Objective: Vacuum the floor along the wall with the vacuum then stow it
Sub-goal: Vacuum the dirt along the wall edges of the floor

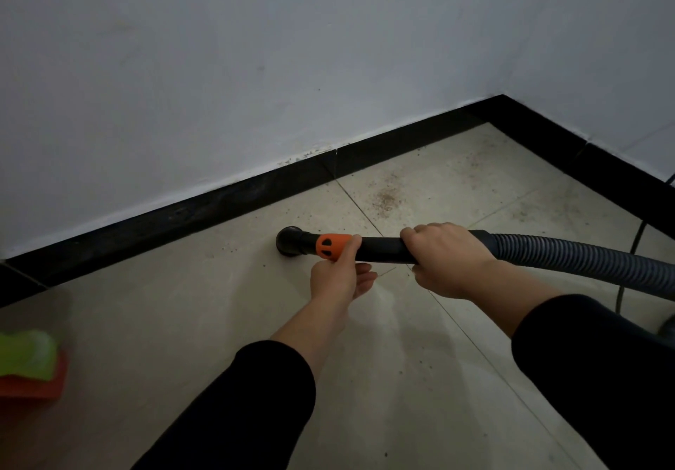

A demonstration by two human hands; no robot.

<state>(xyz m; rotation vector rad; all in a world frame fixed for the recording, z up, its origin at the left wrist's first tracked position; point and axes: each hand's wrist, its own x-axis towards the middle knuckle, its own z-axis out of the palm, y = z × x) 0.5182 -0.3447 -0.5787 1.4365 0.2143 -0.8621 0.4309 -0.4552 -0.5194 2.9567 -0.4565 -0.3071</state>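
A black vacuum wand with an orange collar lies low over the beige tiled floor. Its round black nozzle touches the floor close to the black skirting board. My right hand grips the wand near where the ribbed grey hose joins it. My left hand pinches the orange collar between thumb and fingers, the other fingers hanging loose below. A patch of brown dirt lies on the tiles beyond the nozzle, toward the corner.
White walls meet at a corner at the upper right. A dark cable runs along the floor at the right. A green and red object sits on the floor at the far left. Part of a dark body shows at the right edge.
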